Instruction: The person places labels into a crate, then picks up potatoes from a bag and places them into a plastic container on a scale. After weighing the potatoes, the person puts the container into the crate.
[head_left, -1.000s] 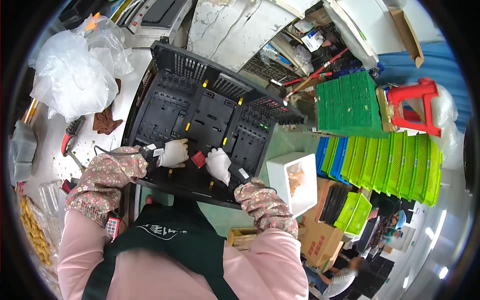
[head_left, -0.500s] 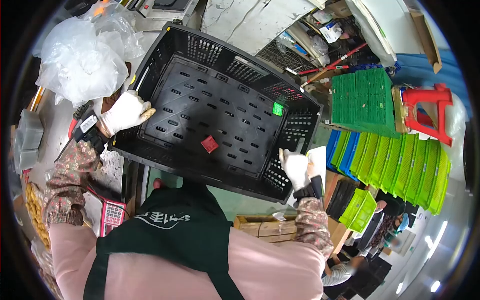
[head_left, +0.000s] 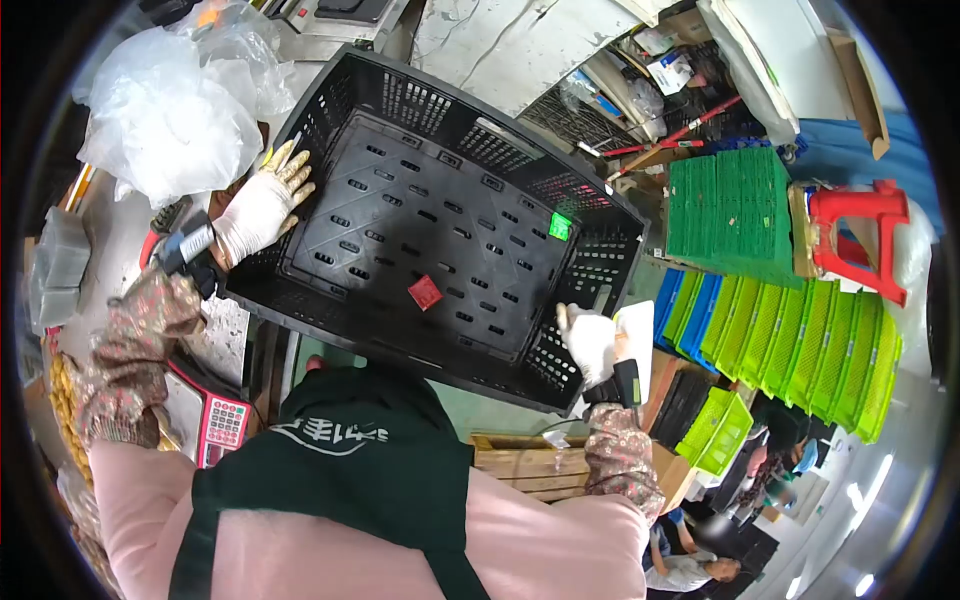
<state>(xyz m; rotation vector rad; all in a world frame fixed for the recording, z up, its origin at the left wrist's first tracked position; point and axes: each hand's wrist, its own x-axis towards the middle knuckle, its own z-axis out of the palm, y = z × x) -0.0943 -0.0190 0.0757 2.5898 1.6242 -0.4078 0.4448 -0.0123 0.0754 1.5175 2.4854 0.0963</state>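
Observation:
A large black plastic crate [head_left: 400, 215] with slotted walls and floor lies open in front of me, slightly turned. My left hand [head_left: 265, 205], in a white glove with yellowed fingertips, rests at its left rim with the fingers stretched and spread. On the opposite side, my gloved right hand [head_left: 590, 342] is closed over the right wall, its thumb on the inner face. Inside, a small red square piece [head_left: 424, 292] lies on the floor, and a green label [head_left: 559, 226] shows near the right end.
Clear plastic bags [head_left: 165, 115] sit on the bench at left, above a pink-edged scale [head_left: 223, 425]. To the right stand stacked green crates [head_left: 728, 215], a red stool [head_left: 860, 235] and nested lime baskets [head_left: 800, 345]. A wooden pallet [head_left: 530, 462] is below. People appear at lower right.
My left hand has opened from a closed grip on the rim, its fingers now spread and raised. My right hand stays on the right wall. The crate has hardly moved.

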